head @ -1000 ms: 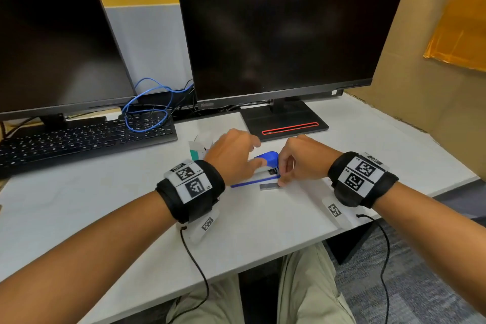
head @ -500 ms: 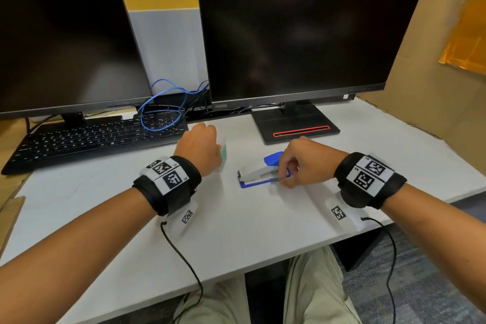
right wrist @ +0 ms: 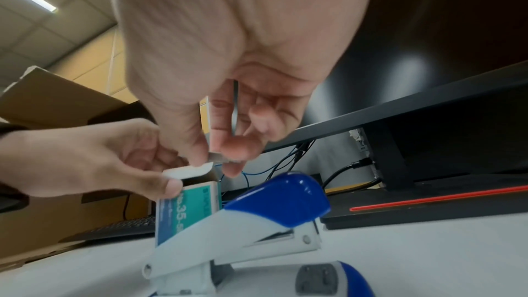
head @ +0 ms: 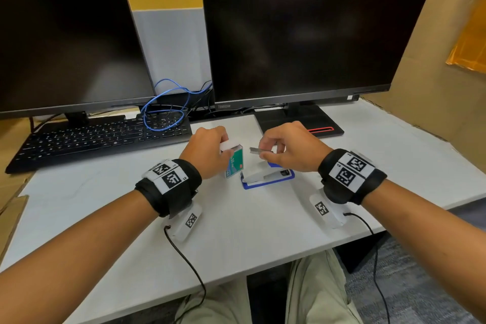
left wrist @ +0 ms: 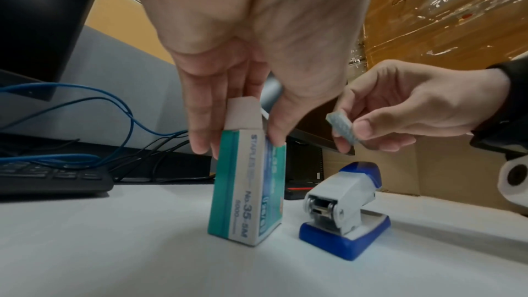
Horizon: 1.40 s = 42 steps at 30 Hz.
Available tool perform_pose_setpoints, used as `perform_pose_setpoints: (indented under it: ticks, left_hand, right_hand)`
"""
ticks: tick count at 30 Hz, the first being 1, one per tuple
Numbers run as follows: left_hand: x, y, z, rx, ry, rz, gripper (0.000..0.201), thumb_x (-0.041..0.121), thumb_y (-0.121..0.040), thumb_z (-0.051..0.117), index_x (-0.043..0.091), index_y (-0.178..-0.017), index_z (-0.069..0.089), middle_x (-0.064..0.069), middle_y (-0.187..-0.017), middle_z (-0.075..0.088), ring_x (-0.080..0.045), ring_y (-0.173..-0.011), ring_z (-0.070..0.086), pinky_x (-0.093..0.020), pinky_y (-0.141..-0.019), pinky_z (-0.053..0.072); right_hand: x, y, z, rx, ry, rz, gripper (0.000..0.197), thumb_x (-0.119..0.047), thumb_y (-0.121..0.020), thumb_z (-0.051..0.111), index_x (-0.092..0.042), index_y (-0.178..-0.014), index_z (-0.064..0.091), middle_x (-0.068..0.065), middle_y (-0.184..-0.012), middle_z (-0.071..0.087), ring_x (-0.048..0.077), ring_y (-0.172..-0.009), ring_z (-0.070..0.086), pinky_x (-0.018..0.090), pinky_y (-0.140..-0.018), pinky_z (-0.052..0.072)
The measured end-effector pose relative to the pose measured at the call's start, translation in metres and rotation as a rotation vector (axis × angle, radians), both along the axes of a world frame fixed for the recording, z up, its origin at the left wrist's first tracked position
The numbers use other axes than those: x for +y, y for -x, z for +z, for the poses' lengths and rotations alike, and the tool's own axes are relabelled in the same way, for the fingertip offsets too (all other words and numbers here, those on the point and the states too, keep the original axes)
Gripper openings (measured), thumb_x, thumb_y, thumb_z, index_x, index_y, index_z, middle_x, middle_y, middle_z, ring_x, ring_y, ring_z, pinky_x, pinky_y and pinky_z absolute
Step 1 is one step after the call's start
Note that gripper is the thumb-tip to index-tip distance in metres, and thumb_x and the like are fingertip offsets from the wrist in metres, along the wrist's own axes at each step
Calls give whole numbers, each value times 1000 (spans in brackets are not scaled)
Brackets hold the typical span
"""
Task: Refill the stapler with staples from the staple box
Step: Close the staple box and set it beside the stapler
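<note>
A teal and white staple box stands on end on the white desk, top flap open. My left hand grips its upper end between fingers and thumb. Just right of it lies the blue and white stapler on the desk, untouched. My right hand hovers above the stapler and pinches a grey strip of staples between thumb and fingers.
Two dark monitors stand at the back, the right one's stand base just behind my hands. A black keyboard with a blue cable lies back left. Cardboard walls the right side.
My left hand has stood the staple box up beside the stapler and holds it. My right hand left the stapler, rose, and now pinches a strip of staples.
</note>
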State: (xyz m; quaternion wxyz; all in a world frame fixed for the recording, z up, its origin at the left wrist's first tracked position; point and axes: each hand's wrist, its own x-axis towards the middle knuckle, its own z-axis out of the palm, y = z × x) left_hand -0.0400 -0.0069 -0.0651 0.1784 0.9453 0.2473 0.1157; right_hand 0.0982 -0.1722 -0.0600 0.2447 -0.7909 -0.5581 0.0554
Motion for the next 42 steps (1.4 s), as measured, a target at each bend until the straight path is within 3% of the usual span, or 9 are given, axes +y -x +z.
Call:
perform_pose_setpoints:
  ticks: [4, 9, 14, 20, 23, 26, 30, 34, 42]
  left_hand:
    - [-5, -2, 6, -49, 4, 1, 24, 27, -96, 49, 10, -109, 62, -7, -98, 62, -19, -89, 47, -28, -68, 39]
    - [-2, -2, 2, -93, -7, -23, 30, 23, -100, 39, 9, -105, 64, -13, -94, 66, -23, -87, 49, -32, -73, 42]
    - [6, -1, -1, -144, -41, -63, 32, 22, -100, 37, 11, -95, 66, -10, -86, 69, -26, -81, 60, -42, -83, 51]
    - [8, 3, 1, -192, -37, -77, 31, 17, -99, 42, 10, -106, 72, -11, -98, 71, -20, -87, 57, -27, -76, 41]
    - [7, 4, 4, -232, 20, -72, 29, 16, -99, 45, 9, -112, 70, -11, -106, 72, -24, -94, 64, -31, -82, 50]
    - [8, 3, 2, -238, 61, -61, 29, 17, -99, 45, 8, -112, 69, -13, -105, 71, -27, -92, 67, -41, -81, 57]
    - [8, 2, 1, -245, 52, -42, 27, 16, -99, 46, 7, -107, 70, -12, -101, 71, -28, -92, 66, -48, -88, 54]
    - [8, 1, 0, -224, 43, -31, 28, 16, -99, 45, 7, -103, 71, -12, -97, 71, -26, -92, 63, -49, -93, 51]
    - [6, -1, 0, -243, 31, -24, 30, 17, -101, 42, 8, -108, 70, -11, -102, 71, -16, -89, 57, -23, -83, 38]
  right_hand:
    - [16, 5, -3, -35, -44, -14, 22, -25, -91, 66, -13, -108, 75, 2, -97, 74, 10, -74, 62, 19, -70, 48]
    - [37, 14, -2, -86, -84, -36, 25, -21, -93, 62, -12, -115, 72, 7, -107, 72, 12, -87, 58, 31, -92, 49]
    - [51, 26, -4, -100, -70, 55, 21, -13, -93, 60, -12, -109, 75, 7, -103, 72, 9, -81, 56, 20, -77, 47]
    - [52, 28, -10, -22, -106, 76, 25, -12, -90, 67, -16, -113, 72, 5, -106, 73, 15, -90, 68, 28, -83, 59]
    - [52, 27, -11, 22, -137, 73, 24, -14, -90, 67, -15, -114, 72, 5, -108, 74, 10, -89, 67, 26, -85, 58]
    - [52, 31, -8, -74, -151, 115, 24, -15, -91, 65, -14, -113, 74, 6, -111, 75, 11, -87, 64, 22, -81, 52]
    - [57, 31, -8, -207, -56, 103, 26, -18, -96, 58, -17, -118, 72, 6, -112, 73, 24, -97, 62, 34, -86, 52]
    - [59, 22, -1, -299, -1, 28, 26, -14, -94, 61, -16, -119, 70, 9, -108, 68, 23, -101, 57, 26, -80, 42]
    - [65, 29, -8, -249, 20, 46, 22, -18, -95, 59, -15, -115, 68, 7, -107, 67, 16, -93, 50, 30, -89, 48]
